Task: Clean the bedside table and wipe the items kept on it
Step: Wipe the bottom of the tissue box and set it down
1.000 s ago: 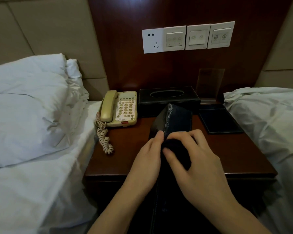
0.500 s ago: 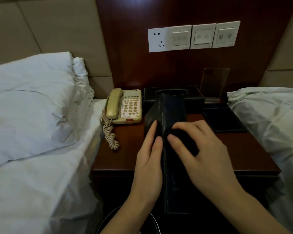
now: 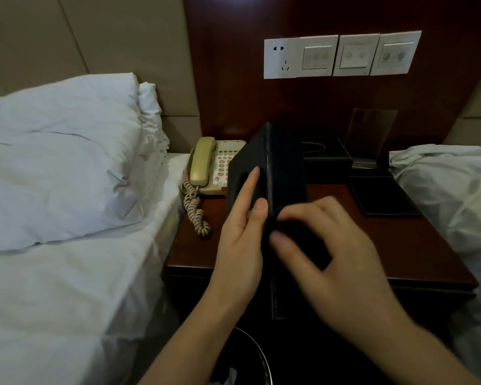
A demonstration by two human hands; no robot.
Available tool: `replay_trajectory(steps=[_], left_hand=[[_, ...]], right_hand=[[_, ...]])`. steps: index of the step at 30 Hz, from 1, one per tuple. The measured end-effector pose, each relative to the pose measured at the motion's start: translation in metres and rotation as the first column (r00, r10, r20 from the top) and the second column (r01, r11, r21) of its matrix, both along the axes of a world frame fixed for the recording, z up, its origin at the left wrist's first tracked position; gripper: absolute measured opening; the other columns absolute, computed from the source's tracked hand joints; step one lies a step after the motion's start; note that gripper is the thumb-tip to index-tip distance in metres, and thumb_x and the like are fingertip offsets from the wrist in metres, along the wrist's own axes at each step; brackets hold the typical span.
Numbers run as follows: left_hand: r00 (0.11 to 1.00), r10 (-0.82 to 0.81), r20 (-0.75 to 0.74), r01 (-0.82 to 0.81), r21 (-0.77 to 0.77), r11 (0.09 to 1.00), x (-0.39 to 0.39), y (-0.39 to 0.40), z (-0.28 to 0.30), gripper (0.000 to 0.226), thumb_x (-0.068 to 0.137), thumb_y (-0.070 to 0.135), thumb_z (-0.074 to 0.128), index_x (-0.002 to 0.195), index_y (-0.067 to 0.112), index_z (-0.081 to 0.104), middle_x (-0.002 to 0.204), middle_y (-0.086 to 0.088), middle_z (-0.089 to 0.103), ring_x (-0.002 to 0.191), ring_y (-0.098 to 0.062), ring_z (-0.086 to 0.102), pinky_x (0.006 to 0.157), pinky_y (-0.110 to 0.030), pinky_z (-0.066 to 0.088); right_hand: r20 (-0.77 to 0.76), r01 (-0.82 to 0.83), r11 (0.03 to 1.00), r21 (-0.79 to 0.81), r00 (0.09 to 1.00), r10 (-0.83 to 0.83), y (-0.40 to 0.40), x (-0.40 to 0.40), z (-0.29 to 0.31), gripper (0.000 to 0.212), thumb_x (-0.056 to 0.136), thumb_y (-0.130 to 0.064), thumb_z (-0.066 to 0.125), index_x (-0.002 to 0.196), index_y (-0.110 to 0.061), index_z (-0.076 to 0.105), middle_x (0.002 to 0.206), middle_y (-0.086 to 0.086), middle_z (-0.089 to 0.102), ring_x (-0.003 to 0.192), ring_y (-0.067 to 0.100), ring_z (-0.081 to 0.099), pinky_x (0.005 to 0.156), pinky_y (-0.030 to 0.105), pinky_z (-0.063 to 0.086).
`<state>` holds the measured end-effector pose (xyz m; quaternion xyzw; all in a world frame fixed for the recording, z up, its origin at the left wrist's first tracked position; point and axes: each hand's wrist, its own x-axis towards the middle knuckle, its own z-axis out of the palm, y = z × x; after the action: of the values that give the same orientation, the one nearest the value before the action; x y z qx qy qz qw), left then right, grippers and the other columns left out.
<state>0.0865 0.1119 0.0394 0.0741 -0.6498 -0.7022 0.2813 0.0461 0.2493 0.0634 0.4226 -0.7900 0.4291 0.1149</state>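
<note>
A tall black leather box point(image 3: 285, 162) is held up on end in front of the dark wooden bedside table point(image 3: 400, 251). My left hand point(image 3: 242, 234) lies flat against its left face, fingers straight and thumb at the front edge. My right hand point(image 3: 342, 259) is blurred and presses a dark cloth point(image 3: 300, 237) against the box's right face, fingers curled over it. A beige corded phone point(image 3: 220, 168) sits at the table's back left. A black tissue box point(image 3: 326, 159) stands at the back, partly hidden by the held box.
A flat black tray point(image 3: 381, 195) and a clear acrylic stand point(image 3: 371, 140) occupy the table's back right. White beds flank the table, with a pillow point(image 3: 59, 162) on the left. A bin's rim point(image 3: 261, 354) shows below my arms. Wall switches point(image 3: 342, 54) are above.
The black box has been raised and stood more upright, and it now covers part of the phone. My right hand with the cloth has slid along the box's right face. My left fingers reach further up.
</note>
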Motion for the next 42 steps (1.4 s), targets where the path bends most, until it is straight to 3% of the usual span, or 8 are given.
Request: replay_trajectory(steps=[2,8,16,20,26,31,35,42], left_hand=[[0.999,-0.009,-0.032,0.009,0.019,1.000,0.001,-0.007,0.002,0.046,0.108,0.020,0.048,0.151,0.032,0.047,0.152,0.007,0.055,0.139,-0.010,0.052,0.117,-0.036,0.040],[0.998,-0.064,-0.025,0.066,0.056,0.996,0.001,-0.004,0.004,0.053,0.104,0.011,0.051,0.153,0.031,0.044,0.141,0.007,0.064,0.129,-0.007,0.061,0.102,-0.019,0.050],[0.998,0.053,-0.043,-0.051,0.060,0.997,-0.004,-0.010,0.012,0.050,0.106,0.010,0.048,0.151,0.031,0.045,0.102,0.039,0.071,0.104,0.013,0.066,0.080,-0.008,0.052],[0.998,0.037,-0.046,-0.034,0.074,0.997,-0.006,-0.004,0.010,0.051,0.105,0.011,0.049,0.152,0.031,0.045,0.109,0.031,0.073,0.110,0.005,0.068,0.085,-0.012,0.053],[0.993,0.096,-0.061,-0.090,0.105,0.990,-0.011,-0.007,0.011,0.049,0.105,0.015,0.051,0.151,0.031,0.048,0.110,0.033,0.072,0.111,0.007,0.067,0.084,-0.013,0.054],[0.990,0.117,-0.076,-0.108,0.108,0.988,-0.013,-0.003,0.014,0.049,0.105,0.015,0.052,0.150,0.034,0.047,0.116,0.027,0.072,0.111,0.005,0.067,0.085,-0.013,0.054],[0.983,0.169,-0.076,-0.159,0.120,0.980,-0.015,-0.005,0.015,0.048,0.106,0.018,0.052,0.151,0.033,0.047,0.111,0.032,0.069,0.105,0.013,0.066,0.081,-0.010,0.053],[0.989,0.144,-0.033,-0.138,0.141,0.980,-0.017,0.002,0.016,0.050,0.106,0.021,0.053,0.152,0.038,0.044,0.140,0.008,0.064,0.123,-0.009,0.065,0.106,-0.034,0.053]], right_hand=[[-0.037,-0.076,0.997,0.029,0.996,0.077,-0.003,0.013,-0.006,0.023,0.089,-0.056,0.053,0.109,-0.046,0.056,0.106,-0.022,0.048,0.096,-0.005,0.056,0.078,0.012,0.047],[0.082,0.072,0.996,-0.061,0.994,-0.067,0.002,-0.022,-0.004,0.023,0.087,-0.053,0.053,0.109,-0.047,0.057,0.105,-0.020,0.055,0.100,-0.005,0.056,0.081,0.017,0.048],[0.010,-0.096,0.992,0.084,0.995,0.096,0.006,0.009,-0.011,0.019,0.090,-0.056,0.053,0.107,-0.049,0.055,0.107,-0.021,0.049,0.096,-0.003,0.057,0.077,0.014,0.047],[0.053,0.034,0.999,-0.015,0.998,-0.033,0.011,-0.015,-0.005,0.018,0.090,-0.052,0.053,0.108,-0.048,0.055,0.104,-0.020,0.052,0.098,-0.006,0.055,0.079,0.006,0.043],[-0.042,-0.113,0.986,0.122,0.992,0.119,0.008,0.018,-0.008,0.023,0.088,-0.058,0.052,0.109,-0.047,0.054,0.106,-0.021,0.047,0.091,-0.002,0.058,0.074,0.018,0.050],[0.037,0.055,0.998,0.014,0.998,-0.056,0.016,-0.013,-0.004,0.022,0.088,-0.056,0.052,0.108,-0.047,0.056,0.104,-0.021,0.051,0.097,-0.007,0.055,0.078,0.004,0.042],[-0.015,-0.061,0.990,0.127,0.998,0.064,0.014,0.016,-0.007,0.022,0.090,-0.060,0.049,0.109,-0.050,0.052,0.106,-0.021,0.046,0.091,-0.004,0.057,0.075,0.013,0.048],[0.094,0.000,1.000,0.013,0.996,-0.001,0.015,-0.001,-0.003,0.021,0.085,-0.056,0.054,0.105,-0.050,0.058,0.103,-0.021,0.053,0.097,-0.004,0.057,0.076,0.009,0.045]])
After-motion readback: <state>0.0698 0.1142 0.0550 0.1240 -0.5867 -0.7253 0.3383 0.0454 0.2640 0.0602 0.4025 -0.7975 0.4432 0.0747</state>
